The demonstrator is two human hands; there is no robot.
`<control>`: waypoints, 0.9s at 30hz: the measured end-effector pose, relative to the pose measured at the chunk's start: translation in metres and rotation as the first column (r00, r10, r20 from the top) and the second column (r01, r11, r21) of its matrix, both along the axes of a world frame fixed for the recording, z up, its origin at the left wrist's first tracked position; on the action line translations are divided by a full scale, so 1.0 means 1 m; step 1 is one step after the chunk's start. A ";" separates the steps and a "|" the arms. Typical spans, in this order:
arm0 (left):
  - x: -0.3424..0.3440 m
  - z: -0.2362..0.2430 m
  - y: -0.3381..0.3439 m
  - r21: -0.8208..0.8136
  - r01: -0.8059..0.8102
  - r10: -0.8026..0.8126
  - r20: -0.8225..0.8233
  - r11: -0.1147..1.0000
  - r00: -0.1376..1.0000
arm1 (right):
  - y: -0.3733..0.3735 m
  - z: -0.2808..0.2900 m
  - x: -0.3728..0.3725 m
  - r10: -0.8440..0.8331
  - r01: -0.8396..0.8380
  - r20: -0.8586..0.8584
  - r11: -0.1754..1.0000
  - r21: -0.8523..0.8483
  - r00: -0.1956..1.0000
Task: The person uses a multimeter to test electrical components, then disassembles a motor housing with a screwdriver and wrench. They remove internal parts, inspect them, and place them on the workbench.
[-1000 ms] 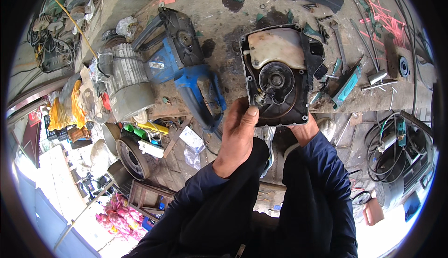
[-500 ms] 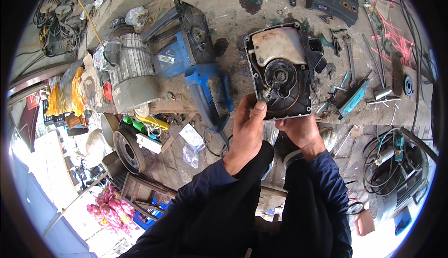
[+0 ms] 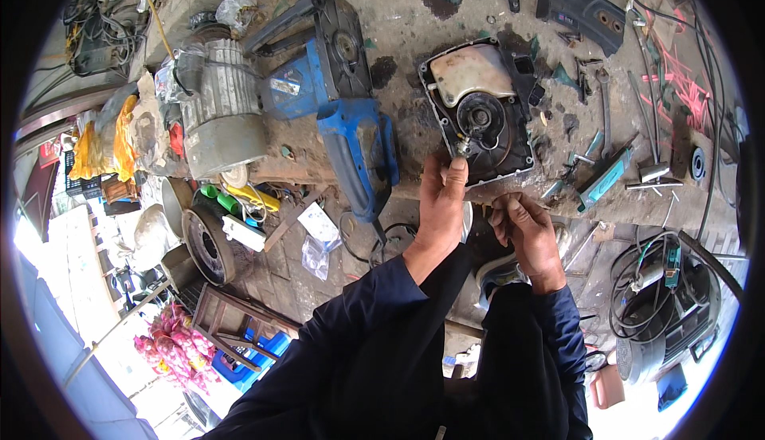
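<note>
An open black machine housing (image 3: 518, 161) lies tilted on the bench, with a cream plastic tank (image 3: 470, 72) and a round black hub (image 3: 480, 117) inside it. My left hand (image 3: 440, 209) is closed at its lower left edge, thumb on top and the other fingers partly hidden. Close to that thumb's tip sits a small brass-coloured fitting (image 3: 462, 145). Just below the housing, apart from it, my right hand (image 3: 527, 237) has its fingertips pinched together; whatever is between them is too small to make out. Left of the housing rests a blue and black electric saw body (image 3: 351, 145).
A grey electric motor (image 3: 227, 113) stands on the bench's left. A black cover (image 3: 580, 16), a wrench (image 3: 603, 113) and a teal-handled tool (image 3: 606, 179) lie to the right. Below the bench edge are a wheel (image 3: 209, 245) and coiled cable (image 3: 637, 281).
My right hand has come off the housing's lower edge and its fingers have drawn together below it. The housing has turned slightly and its lower edge sits farther away.
</note>
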State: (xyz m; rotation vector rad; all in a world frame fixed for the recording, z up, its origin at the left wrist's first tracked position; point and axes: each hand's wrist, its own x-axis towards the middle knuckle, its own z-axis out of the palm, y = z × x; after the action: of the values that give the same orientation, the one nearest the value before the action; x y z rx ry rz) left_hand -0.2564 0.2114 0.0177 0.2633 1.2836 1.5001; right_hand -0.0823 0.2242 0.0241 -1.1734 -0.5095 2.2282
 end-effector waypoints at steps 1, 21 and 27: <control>-0.001 0.001 0.000 -0.082 0.024 -0.026 -0.018 0.996 1.000 | 0.000 0.001 0.001 0.005 -0.005 0.003 1.000 0.024 1.000; 0.009 0.021 0.007 -0.215 0.096 -0.084 0.061 0.972 0.995 | -0.017 0.016 0.052 -0.089 0.046 0.268 0.985 0.164 0.959; -0.005 0.025 0.000 -0.223 0.144 -0.150 -0.008 0.964 0.989 | -0.027 0.022 0.084 -0.177 0.118 0.419 0.979 0.164 0.891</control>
State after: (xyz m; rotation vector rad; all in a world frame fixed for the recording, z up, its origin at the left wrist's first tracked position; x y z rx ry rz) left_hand -0.2610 0.2115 0.0425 0.2258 1.4075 1.2193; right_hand 0.0016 0.1968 0.0461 -1.5851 -0.7073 1.7721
